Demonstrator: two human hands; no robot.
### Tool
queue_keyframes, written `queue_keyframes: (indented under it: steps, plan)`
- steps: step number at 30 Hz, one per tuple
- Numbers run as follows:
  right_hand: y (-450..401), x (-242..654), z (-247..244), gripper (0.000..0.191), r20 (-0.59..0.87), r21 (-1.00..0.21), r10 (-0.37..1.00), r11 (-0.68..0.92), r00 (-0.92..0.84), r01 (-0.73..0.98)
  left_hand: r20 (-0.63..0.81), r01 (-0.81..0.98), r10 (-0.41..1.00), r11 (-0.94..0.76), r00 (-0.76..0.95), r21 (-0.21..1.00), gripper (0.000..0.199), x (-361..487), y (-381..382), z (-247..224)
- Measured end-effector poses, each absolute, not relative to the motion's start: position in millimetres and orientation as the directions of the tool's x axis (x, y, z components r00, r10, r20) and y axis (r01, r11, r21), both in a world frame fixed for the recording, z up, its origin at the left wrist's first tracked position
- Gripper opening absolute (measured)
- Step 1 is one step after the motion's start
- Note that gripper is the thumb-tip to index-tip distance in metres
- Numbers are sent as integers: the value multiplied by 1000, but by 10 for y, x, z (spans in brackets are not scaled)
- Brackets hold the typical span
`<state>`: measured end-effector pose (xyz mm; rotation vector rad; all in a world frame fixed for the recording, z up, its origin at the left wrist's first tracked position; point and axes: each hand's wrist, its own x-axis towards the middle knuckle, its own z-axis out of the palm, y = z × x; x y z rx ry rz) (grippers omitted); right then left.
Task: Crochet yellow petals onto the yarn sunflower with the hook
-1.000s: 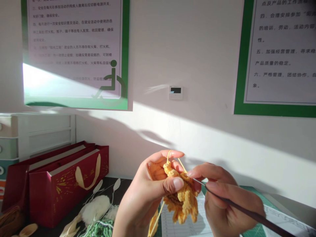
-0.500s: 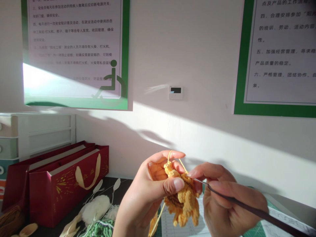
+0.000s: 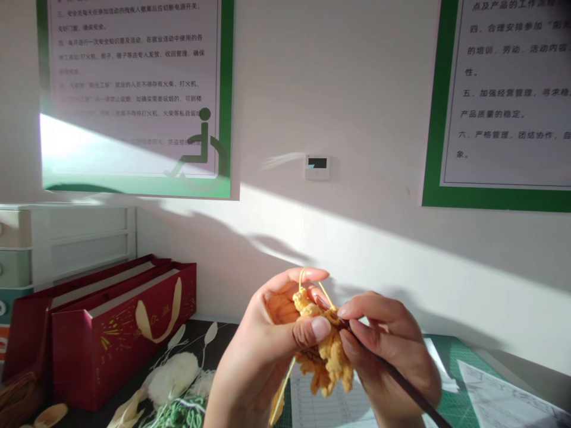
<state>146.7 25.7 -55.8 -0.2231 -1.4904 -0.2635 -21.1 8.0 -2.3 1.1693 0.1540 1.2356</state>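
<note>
My left hand (image 3: 272,333) pinches a yellow crocheted piece (image 3: 332,359) with petal-like lobes and a brownish part underneath. A strand of yellow yarn (image 3: 302,278) loops over its raised index finger. More yarn trails down below that hand. My right hand (image 3: 392,345) is closed round a crochet hook (image 3: 401,380) with a dark handle, held like a pen. The hook's thin metal end reaches into the upper edge of the crocheted piece, and its very tip is partly hidden by yarn and fingers.
Red gift bags (image 3: 120,333) stand at left beside a drawer unit (image 3: 84,238). White yarn (image 3: 173,377) and green yarn (image 3: 178,413) lie on the dark table. Printed sheets (image 3: 330,398) rest on a green cutting mat (image 3: 468,351). Behind is a wall with posters (image 3: 225,119).
My right hand has moved left, closer to my left hand, pushing the hook further into the crocheted piece. The piece has shifted slightly left and up.
</note>
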Motion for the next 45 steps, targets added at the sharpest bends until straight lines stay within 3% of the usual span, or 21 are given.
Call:
queue_keyframes:
  steps: [3, 7, 10, 13, 15, 20, 24, 27, 31, 34, 38, 45]
  plan:
    - [225, 1479, -532, 41, 999, -47, 39, 955, 31, 292, 442, -628, 816, -129, 373, 767, 51, -191, 61, -7]
    - [219, 1390, -499, 32, 987, -140, 113, 955, 116, 261, 395, -610, 876, -158, 276, 776, 59, -95, -7, 36]
    - [248, 1326, -459, 40, 988, -5, -58, 914, 143, 405, 406, -619, 901, -234, 152, 750, 56, -19, -52, 37]
    - [276, 1303, -409, 46, 970, 180, -242, 784, 25, 594, 484, -522, 873, -391, 50, 758, 43, 0, -39, -14]
    - [284, 1305, -397, 41, 968, 177, -250, 774, 36, 608, 545, -461, 836, -462, 57, 757, 41, -20, -7, -54]
    - [234, 1343, -398, 25, 979, 2, -72, 940, 192, 341, 535, -485, 837, -422, 117, 766, 44, -84, 25, -41]
    - [174, 1382, -335, 14, 941, -214, 179, 972, 287, 95, 499, -545, 850, -340, 171, 767, 40, -119, 4, 15]
    - [176, 1386, -274, 14, 867, -365, 382, 924, 321, -113, 466, -565, 856, -276, 224, 777, 40, -142, 15, 19]
    - [215, 1326, -218, 28, 712, -560, 668, 725, 215, -400, 464, -588, 842, -234, 275, 774, 38, -145, 46, 11]
    - [249, 1272, -223, 33, 633, -613, 761, 603, 140, -511, 477, -604, 821, -216, 313, 767, 33, -124, 54, 15]
    - [311, 1262, -292, 31, 722, -561, 685, 664, 100, -495, 500, -619, 830, -261, 249, 741, 31, -104, 45, 9]
    - [312, 1178, -344, 6, 869, -379, 455, 866, 197, -326, 508, -605, 843, -313, 178, 732, 27, -106, 25, 6]
